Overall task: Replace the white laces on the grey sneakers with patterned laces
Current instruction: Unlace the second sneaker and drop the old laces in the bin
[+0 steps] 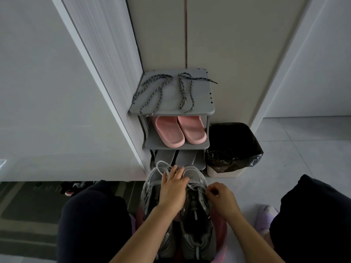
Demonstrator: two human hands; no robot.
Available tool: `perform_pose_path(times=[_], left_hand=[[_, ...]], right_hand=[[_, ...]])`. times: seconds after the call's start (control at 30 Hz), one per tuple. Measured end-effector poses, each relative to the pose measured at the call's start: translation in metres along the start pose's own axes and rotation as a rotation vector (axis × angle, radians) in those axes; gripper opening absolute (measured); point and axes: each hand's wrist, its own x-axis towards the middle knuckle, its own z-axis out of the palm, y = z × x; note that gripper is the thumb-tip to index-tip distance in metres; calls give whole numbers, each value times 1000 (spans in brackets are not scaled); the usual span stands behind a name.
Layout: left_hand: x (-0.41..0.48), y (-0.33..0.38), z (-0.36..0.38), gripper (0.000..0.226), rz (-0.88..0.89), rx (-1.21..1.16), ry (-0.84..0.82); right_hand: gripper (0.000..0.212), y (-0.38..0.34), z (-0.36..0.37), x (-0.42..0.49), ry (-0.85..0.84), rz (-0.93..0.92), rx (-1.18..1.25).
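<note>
Two grey sneakers stand side by side between my knees, the left sneaker and the right sneaker, toes pointing away. My left hand lies across both toes and holds a loop of white lace that rises off the left shoe. My right hand pinches the white lace at the right shoe's upper eyelets. Two dark patterned laces lie on the top of the grey shoe rack, one at the left and one at the right.
Pink slides sit on the rack's middle shelf, grey slides below. A bin with a black bag stands right of the rack. A white door frame runs at the left, a dark mat lower left, a purple slipper by my right knee.
</note>
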Motion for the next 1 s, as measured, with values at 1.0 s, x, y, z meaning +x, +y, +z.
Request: perform_pose_path(times=[1.0], left_hand=[[14,-16,-8,11,-234,-446,-65]], right_hand=[[11,-28,-5,16,-1,10,-27]])
